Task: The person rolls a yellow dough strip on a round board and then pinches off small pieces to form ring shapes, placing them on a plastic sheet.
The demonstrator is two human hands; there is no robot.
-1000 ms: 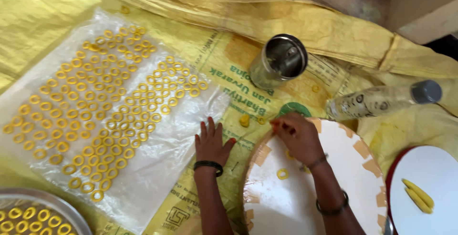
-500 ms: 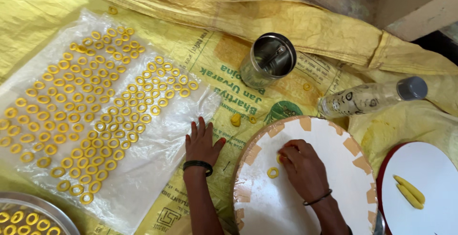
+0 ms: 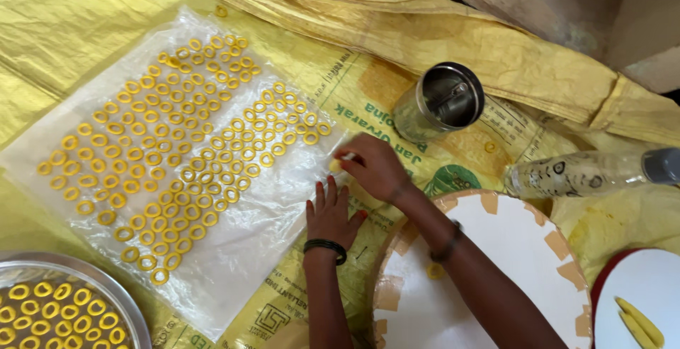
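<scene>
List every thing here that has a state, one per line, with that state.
Steel tin: on its side, open.
Clear bottle: lying down, capped.
Plastic sheet: spread flat, rows of yellow rings on it.
Steel plate: holds rings.
Left hand: flat, fingers spread.
Right hand: pinching a small yellow piece.

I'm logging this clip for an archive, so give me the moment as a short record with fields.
left hand: flat on the yellow sack, fingers spread, holding nothing
right hand: pinching a small yellow dough piece at the plastic sheet's edge
plastic sheet: rows of yellow dough rings
round white board: one ring on it
steel tray: more rings
nearby: steel cup, clear bottle lying down
</scene>
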